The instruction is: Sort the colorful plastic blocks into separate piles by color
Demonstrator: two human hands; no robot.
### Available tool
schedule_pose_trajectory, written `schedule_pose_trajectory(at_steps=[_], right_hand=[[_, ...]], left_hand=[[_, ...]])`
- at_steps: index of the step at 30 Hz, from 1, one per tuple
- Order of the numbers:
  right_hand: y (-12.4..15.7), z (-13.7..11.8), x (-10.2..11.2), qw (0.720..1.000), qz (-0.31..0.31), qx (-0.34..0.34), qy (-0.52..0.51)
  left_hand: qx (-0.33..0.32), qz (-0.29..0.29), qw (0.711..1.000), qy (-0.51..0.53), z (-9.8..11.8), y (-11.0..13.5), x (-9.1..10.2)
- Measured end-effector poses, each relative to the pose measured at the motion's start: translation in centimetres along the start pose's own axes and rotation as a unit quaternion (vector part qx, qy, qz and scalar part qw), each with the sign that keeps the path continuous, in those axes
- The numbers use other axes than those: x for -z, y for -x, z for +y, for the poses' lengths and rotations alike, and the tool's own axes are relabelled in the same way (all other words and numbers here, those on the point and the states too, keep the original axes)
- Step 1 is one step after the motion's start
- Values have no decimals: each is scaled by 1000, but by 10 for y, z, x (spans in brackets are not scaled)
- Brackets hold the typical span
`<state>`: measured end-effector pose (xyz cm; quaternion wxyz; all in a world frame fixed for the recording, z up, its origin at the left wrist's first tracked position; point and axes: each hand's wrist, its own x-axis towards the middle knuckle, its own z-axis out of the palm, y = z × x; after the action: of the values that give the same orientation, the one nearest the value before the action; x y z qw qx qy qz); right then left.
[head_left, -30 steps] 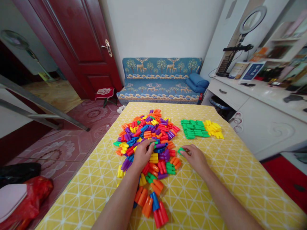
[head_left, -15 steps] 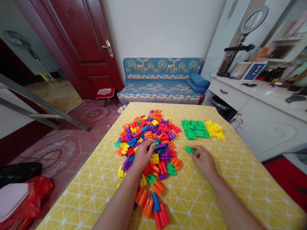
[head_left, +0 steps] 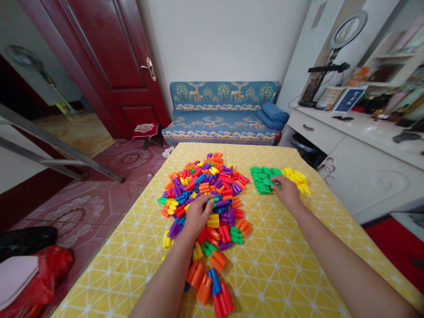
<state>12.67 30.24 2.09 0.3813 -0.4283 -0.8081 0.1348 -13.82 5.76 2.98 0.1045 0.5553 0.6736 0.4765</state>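
Observation:
A big heap of mixed plastic tube blocks [head_left: 205,194] in red, orange, purple, blue, yellow and green lies on the yellow tablecloth [head_left: 281,265]. My left hand [head_left: 197,215] rests on the heap's middle, fingers curled round a green block [head_left: 212,199]. A sorted patch of green blocks [head_left: 261,179] lies at the far right, with a patch of yellow blocks [head_left: 298,179] beside it. My right hand [head_left: 287,191] reaches onto the near edge of the green patch, fingers bent down; the block it carried is hidden beneath them.
A blue patterned sofa [head_left: 225,110] stands beyond the table's far edge. A white cabinet [head_left: 357,154] with a ring light [head_left: 347,28] runs along the right. A dark red door [head_left: 109,66] and tiled floor are to the left, with a red bag [head_left: 43,274] low at the left.
My right hand has carried a green block from beside the heap up and right to the sorted green patch. My left hand has stayed on the heap.

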Motion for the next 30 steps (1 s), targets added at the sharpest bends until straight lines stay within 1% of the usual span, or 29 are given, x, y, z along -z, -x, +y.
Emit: schedule_pose_trajectory(at_steps=[2,3,4,6,7,11,12,14,16,18,23,27,30], right_hand=[[1,-4,-3,999,11,15,-27],[6,-10,-4,999,24,18,-40],[13,-19,-6,998,36,19,-55],[34,-47,-10,993,47,25,-108],[46,-64,-14,990,36,29,-135],[90,-129,-27,976,-54,52,-204],[97,-141,-30,974,-69,64,-208],[106,-157,-34,971,-84,94,-203],[110,-164,-37,970,-88,123,-190],[112,-164,-40,970,-85,137,-183],[114,-159,-43,975,-63,118,-179],[118,-166,-38,973,-62,114,-189],[126,-179,-31,958,-105,148,-220]], left_hand=[[4,1,1000,4,0,0,0],[6,2,1000,5,0,0,0],[8,3,1000,8,1,0,0],[7,11,1000,15,3,1,1],[5,18,1000,21,4,1,1],[-15,34,998,48,9,4,2],[-22,33,998,53,11,5,1],[-36,29,997,56,12,7,1],[-47,26,997,57,14,8,1],[-53,26,997,59,16,9,1],[-59,20,996,69,21,10,2],[-48,67,993,81,21,9,1],[-15,123,985,119,15,7,1]])
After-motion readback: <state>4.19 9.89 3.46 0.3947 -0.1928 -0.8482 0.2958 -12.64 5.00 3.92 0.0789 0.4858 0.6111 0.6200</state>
